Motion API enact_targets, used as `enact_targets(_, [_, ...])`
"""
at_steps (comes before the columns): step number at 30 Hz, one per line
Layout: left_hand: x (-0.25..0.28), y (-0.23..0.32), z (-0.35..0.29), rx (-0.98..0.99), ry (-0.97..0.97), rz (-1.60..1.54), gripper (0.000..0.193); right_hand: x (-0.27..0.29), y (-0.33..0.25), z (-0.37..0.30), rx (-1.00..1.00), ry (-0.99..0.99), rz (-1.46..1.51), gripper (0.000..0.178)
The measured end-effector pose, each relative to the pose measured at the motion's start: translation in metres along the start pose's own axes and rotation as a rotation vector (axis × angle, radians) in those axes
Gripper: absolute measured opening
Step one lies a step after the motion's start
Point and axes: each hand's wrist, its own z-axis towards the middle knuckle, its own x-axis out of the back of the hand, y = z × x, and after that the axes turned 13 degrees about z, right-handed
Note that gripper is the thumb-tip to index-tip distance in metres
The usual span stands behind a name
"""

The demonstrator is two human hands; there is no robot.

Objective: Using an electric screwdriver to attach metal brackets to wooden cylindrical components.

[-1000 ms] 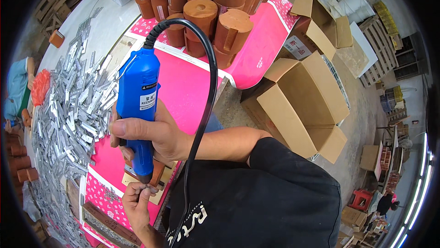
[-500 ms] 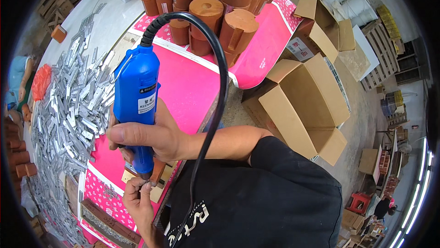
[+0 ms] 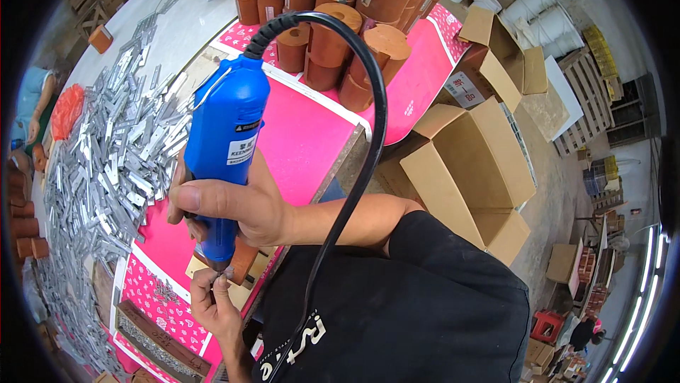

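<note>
My right hand (image 3: 230, 202) is wrapped round a blue electric screwdriver (image 3: 228, 124), tip down, with a black cable looping from its top. Just under the tip, my left hand (image 3: 216, 305) has thumb and forefinger pinched together; whatever they hold is too small to make out. Behind the tip, a reddish-brown wooden piece (image 3: 243, 259) lies on a pale board, partly hidden by the hands. Small screws (image 3: 166, 289) lie loose on the pink patterned sheet, beside a long brown box (image 3: 159, 340) filled with small metal parts.
A big heap of flat metal strips (image 3: 117, 163) covers the table's left. Stacked brown wooden cylinders (image 3: 340, 22) stand at the far side, some with metal strips fitted. Open cardboard boxes (image 3: 482, 163) sit on the right. Another person's arm (image 3: 42, 103) shows at the left edge.
The screwdriver now leans more, its top shifted right and its tip slightly left. Both hands keep their grips, and the whole view has shifted slightly.
</note>
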Motion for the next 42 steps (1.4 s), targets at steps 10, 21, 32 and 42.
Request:
enact_targets(10, [0.006,-0.010,0.011,-0.251,0.165,0.293,0.020,0.005,0.007,0.016,0.057,-0.320,-0.211,0.028])
enact_targets(21, [0.008,-0.041,0.023,-0.246,0.159,0.320,0.048,-0.014,0.041,0.028,-0.085,-0.548,-0.542,0.026])
enact_targets(32, [0.009,-0.061,0.021,-0.227,0.225,0.243,0.053,-0.035,0.075,0.030,-0.070,-0.666,-0.756,0.029])
enact_targets(42, [0.003,-0.075,0.019,-0.228,0.164,0.135,0.062,-0.041,0.095,0.028,-0.087,-0.768,-0.820,0.030])
